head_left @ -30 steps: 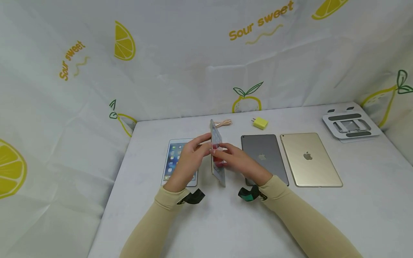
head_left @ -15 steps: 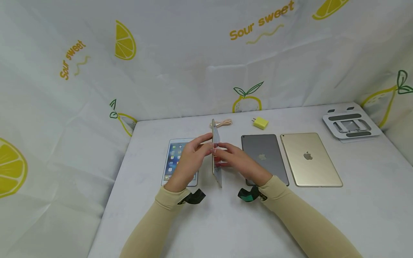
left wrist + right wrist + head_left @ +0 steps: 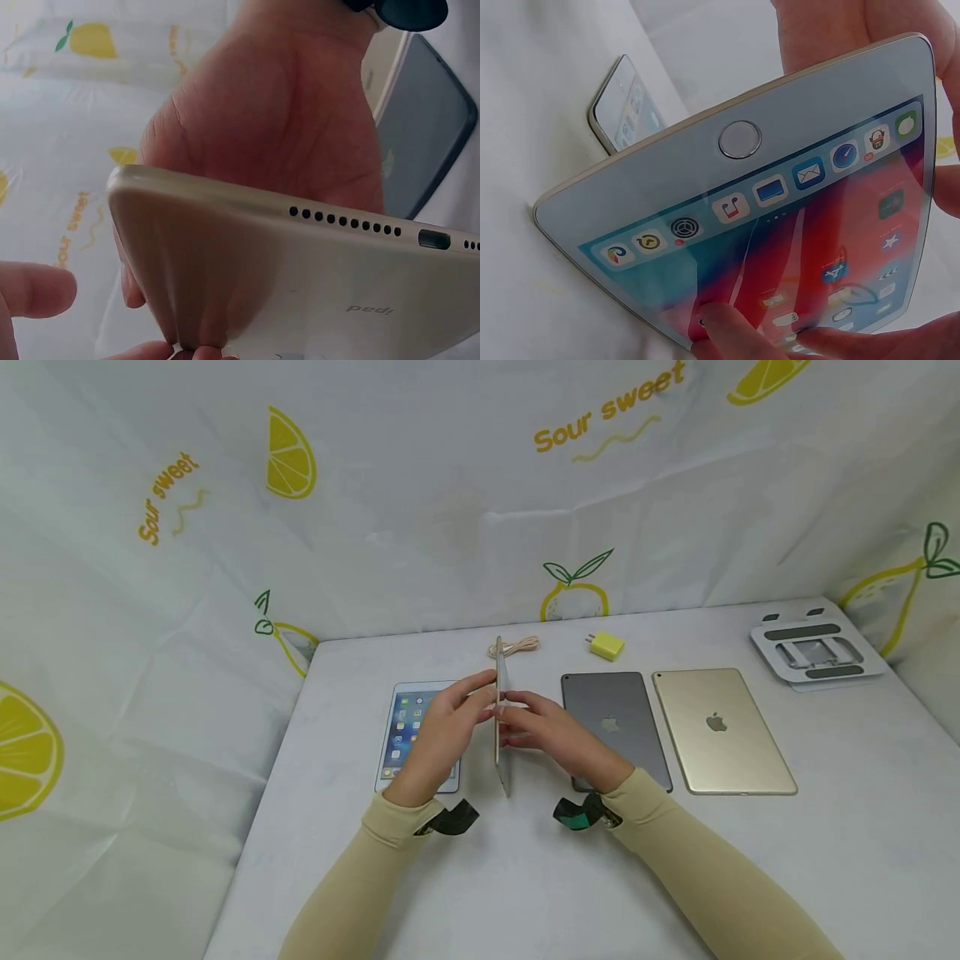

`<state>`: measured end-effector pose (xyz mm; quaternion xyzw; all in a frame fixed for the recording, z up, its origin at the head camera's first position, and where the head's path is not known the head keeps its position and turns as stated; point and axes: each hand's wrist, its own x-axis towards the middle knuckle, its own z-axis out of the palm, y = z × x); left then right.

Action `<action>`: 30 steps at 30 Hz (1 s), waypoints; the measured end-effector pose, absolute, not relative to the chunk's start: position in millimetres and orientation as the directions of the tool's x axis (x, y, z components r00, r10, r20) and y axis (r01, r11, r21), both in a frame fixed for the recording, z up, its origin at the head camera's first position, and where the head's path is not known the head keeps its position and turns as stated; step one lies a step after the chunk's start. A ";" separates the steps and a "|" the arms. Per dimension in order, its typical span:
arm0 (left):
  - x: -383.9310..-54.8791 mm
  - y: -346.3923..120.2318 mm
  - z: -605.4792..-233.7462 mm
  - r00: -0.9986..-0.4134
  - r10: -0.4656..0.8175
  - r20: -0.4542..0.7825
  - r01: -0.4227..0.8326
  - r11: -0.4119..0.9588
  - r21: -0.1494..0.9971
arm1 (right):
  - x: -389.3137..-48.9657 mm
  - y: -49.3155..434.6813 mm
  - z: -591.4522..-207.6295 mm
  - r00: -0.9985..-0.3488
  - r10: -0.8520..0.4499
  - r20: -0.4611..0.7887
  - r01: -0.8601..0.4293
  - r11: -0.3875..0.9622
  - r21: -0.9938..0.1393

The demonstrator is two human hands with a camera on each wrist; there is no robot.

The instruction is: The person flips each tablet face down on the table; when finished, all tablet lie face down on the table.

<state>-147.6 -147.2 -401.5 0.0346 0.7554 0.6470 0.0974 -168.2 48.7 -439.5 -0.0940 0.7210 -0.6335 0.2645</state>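
A gold-backed tablet (image 3: 502,768) stands on its long edge in the middle of the table, nearly edge-on to the head view. My left hand (image 3: 442,731) grips it from the back side, thumb close to the upper edge. From the screen side my right hand (image 3: 551,731) holds it, its thumb at the upper edge. In the right wrist view, my right fingers (image 3: 739,334) touch the lit screen, with app icons and a round home button showing. The left wrist view shows the gold back with "iPad" lettering, speaker holes and a charging port. The left fingers' grip is partly hidden.
A white tablet (image 3: 401,735) lies screen up at left, partly under the left hand. At right lie a grey tablet (image 3: 618,702) and a gold tablet (image 3: 723,743), backs up. Behind are a coiled cable (image 3: 525,645), a yellow charger (image 3: 606,646) and a folded stand (image 3: 817,652).
The held tablet has turned more upright, so its screen, visible to the head camera a second ago, now shows as a thin strip. Both hands have shifted very slightly with it.
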 end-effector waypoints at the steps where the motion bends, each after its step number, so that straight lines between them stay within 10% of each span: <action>1: -148.6 -146.9 -401.8 -0.978 0.181 -0.104 -0.076 0.155 0.985 | -168.1 49.1 -438.6 -0.843 -0.468 -0.265 0.202 0.181 -0.962; 30: -155.6 -136.5 -434.3 -0.874 0.306 -0.376 -0.308 0.249 0.918 | -155.5 106.4 -422.4 -0.895 -0.431 -0.116 0.042 0.177 -0.983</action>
